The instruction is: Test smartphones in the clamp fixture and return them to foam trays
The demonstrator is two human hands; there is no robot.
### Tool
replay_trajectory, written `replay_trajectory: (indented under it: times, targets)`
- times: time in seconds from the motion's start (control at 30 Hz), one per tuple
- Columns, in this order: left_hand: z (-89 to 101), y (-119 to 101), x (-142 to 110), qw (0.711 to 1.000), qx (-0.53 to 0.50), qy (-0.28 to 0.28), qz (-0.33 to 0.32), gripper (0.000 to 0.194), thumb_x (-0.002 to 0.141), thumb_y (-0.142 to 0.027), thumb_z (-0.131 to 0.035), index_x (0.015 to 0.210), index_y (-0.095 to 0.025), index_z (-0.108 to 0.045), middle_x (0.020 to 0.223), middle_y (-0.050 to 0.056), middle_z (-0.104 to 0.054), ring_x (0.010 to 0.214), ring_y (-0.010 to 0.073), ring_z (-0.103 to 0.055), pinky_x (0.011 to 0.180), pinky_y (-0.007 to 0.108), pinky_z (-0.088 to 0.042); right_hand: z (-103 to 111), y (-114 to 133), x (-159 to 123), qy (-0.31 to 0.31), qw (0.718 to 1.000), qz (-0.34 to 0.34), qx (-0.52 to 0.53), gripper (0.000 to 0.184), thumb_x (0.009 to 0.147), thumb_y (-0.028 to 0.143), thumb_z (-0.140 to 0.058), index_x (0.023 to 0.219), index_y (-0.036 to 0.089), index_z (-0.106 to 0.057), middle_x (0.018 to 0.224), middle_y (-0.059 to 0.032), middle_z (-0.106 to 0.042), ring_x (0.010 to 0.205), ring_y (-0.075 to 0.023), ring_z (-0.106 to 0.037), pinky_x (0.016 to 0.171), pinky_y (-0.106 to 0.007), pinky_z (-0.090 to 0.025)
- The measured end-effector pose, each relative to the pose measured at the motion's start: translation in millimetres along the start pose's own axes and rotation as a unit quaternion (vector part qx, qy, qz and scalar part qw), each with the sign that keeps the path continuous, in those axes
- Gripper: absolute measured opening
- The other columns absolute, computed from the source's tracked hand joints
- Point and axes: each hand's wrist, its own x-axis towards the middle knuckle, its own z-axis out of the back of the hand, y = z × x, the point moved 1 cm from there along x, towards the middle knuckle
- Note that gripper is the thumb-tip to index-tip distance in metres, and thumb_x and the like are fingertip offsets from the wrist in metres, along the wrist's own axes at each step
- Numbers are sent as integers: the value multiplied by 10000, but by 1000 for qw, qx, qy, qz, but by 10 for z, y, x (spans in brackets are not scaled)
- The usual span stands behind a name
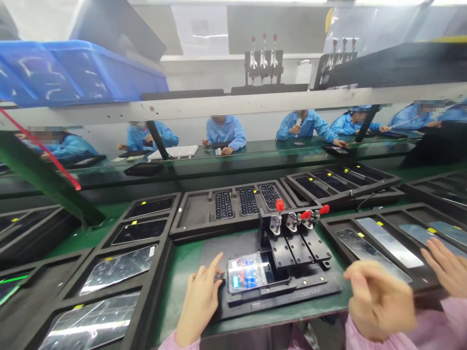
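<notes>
A phone [248,273] with a lit, colourful screen and a glossy surface lies in a black test fixture [292,287] on the bench. My left hand [200,296] is at the phone's left end, index finger stretched out and thumb apart. Between them is a small black piece [219,276], perhaps a connector; whether I touch it is unclear. Three toggle clamps with red knobs [279,205] stand on the fixture's back side. To the fixture's right, my right hand [379,301] hovers with curled fingers, somewhat blurred, and nothing shows in it.
Another person's hand [448,267] reaches over the right tray [423,214] of phone panels. Black trays with panels flank the left [122,253] and back [195,201]. A green post [47,170] slants at left. Blue bins [65,73] sit on the shelf; people in blue work opposite.
</notes>
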Motion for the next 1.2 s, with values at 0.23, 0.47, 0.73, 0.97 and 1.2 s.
replay_trajectory:
  times: [0.23,0.47,0.73,0.97,1.2]
  targets:
    - [243,787,-409,991,33,-43,123,552,852,-68,-277,1375,-244,-268,1000,51,-620,877,179,-584,782,339,-455,-737,604,-539,285,933,180,129,219,731,146,-577,946,183,-553,839,-51,-615,821,-160,-571,717,-304,-491]
    - [202,788,-506,989,-41,-57,128,525,871,-102,-247,1372,-258,-274,1136,74,-564,1058,179,-557,939,384,-432,-1555,713,-661,536,831,150,8,566,833,559,-395,1266,198,-444,1400,-124,-331,1321,-317,-241,1010,-619,-240]
    - [239,712,-538,984,-74,-76,141,486,895,-167,-273,1372,-261,-279,1166,75,-562,1099,189,-542,975,405,-416,-1479,429,-702,463,864,-103,169,292,896,397,-339,857,208,-558,1156,-67,-519,1139,-170,-471,982,-350,-382]
    - [186,731,-529,980,-86,-86,160,453,903,-225,-284,1355,-240,-310,1167,79,-563,1099,195,-539,973,402,-417,-1608,208,-731,499,837,-147,170,322,837,364,-455,1132,242,-495,1176,-36,-544,1126,-166,-496,1005,-370,-374]
    - [205,675,-545,979,-86,-91,164,426,918,-271,-289,1340,-222,-324,1269,81,-500,1176,195,-473,1014,415,-378,-1600,177,-742,524,827,-98,181,471,805,333,-504,1267,281,-425,1283,-42,-474,1199,-182,-439,1036,-396,-341]
